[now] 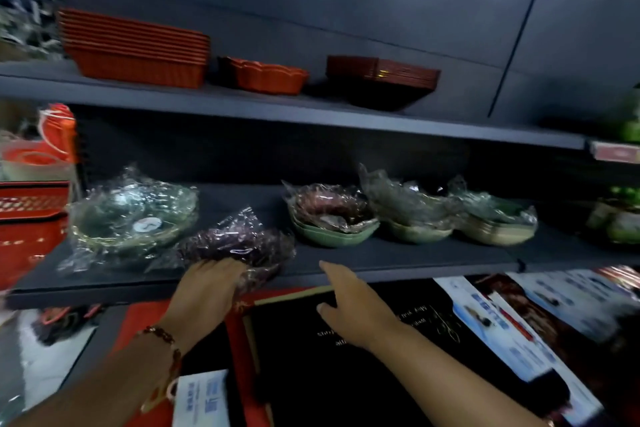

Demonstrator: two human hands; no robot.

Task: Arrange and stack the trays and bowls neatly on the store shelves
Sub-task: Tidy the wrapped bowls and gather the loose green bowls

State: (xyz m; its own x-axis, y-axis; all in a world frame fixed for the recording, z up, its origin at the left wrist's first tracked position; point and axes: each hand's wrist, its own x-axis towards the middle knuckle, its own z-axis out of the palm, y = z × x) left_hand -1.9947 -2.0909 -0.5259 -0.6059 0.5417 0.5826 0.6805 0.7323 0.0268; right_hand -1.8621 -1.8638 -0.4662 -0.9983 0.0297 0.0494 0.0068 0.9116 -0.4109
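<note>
My left hand [207, 282] grips a plastic-wrapped dark purple bowl pack [242, 243] at the front edge of the middle shelf [398, 260]. My right hand [353, 302] hovers open just below that shelf edge, holding nothing. To the left of the pack lies a wrapped stack of clear green bowls [135, 215]. Right of it sit a green bowl stack topped by a wrapped purple one [332, 218], then two more wrapped stacks [415, 218] [498, 222]. The top shelf carries stacked orange baskets [138, 52], scalloped orange trays [266, 74] and dark red square trays [381, 80].
Red baskets [31, 204] and a red-lidded container [59, 132] stand at the left. Green items [623, 218] sit at the far right. Below the shelf lie a black box [363, 357], red boxes and printed packages [519, 322].
</note>
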